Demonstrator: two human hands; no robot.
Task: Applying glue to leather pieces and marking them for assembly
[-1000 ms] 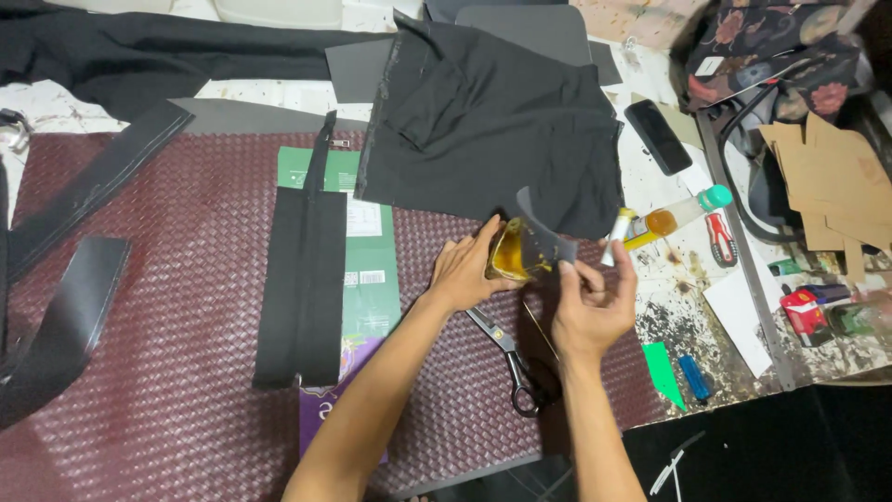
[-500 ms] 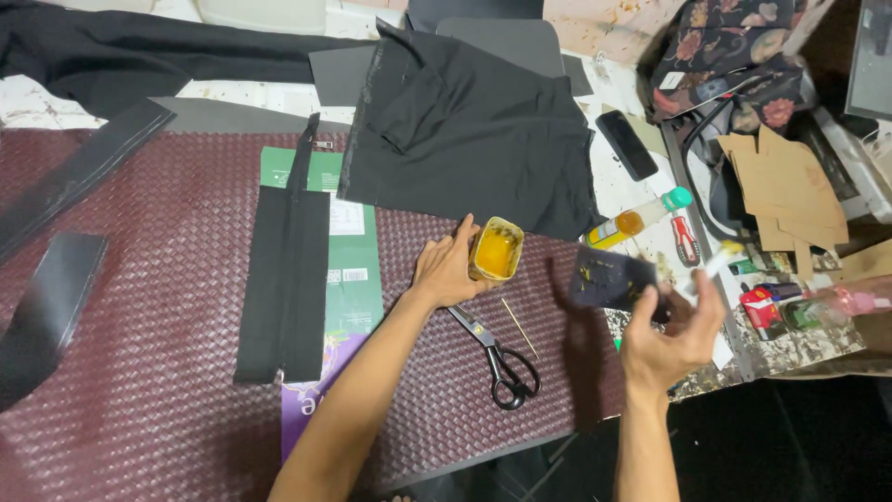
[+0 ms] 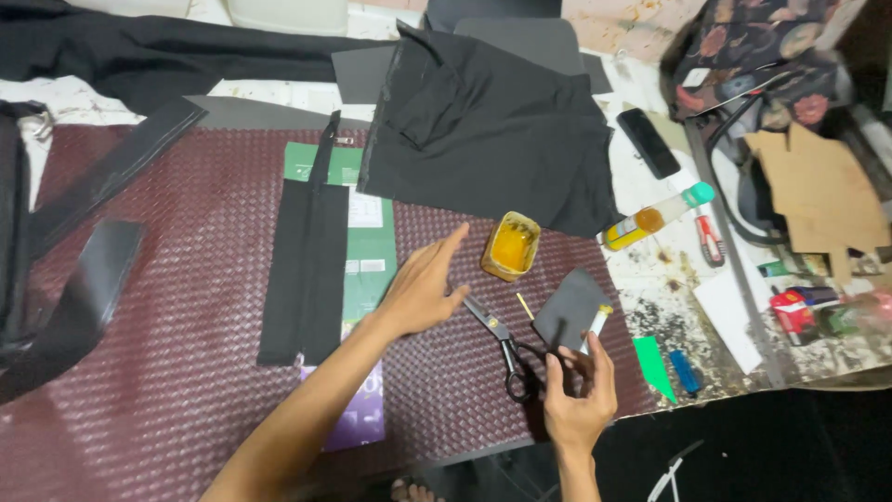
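My left hand (image 3: 423, 288) hovers flat with fingers spread over the maroon woven mat (image 3: 195, 307), just left of a small open tin of yellow glue (image 3: 510, 246). It holds nothing. My right hand (image 3: 578, 395) is near the table's front edge and grips a small dark grey piece of material (image 3: 569, 307) together with a thin white-and-yellow stick (image 3: 596, 325). Black scissors (image 3: 506, 349) lie shut on the mat between my hands. A long black strip with a zipper (image 3: 307, 265) rests on green card left of my left hand.
Black fabric (image 3: 483, 121) lies folded at the back. On the right are a glue bottle with a teal cap (image 3: 655, 217), a black phone (image 3: 649, 142), cardboard pieces (image 3: 822, 191), a floral bag (image 3: 753, 46) and small lighters (image 3: 686, 372). Black strips (image 3: 84, 279) lie at the left.
My left hand has let go of the glue tin and opened beside it. My right hand has brought the dark piece back toward the scissors. The camera has moved closer.
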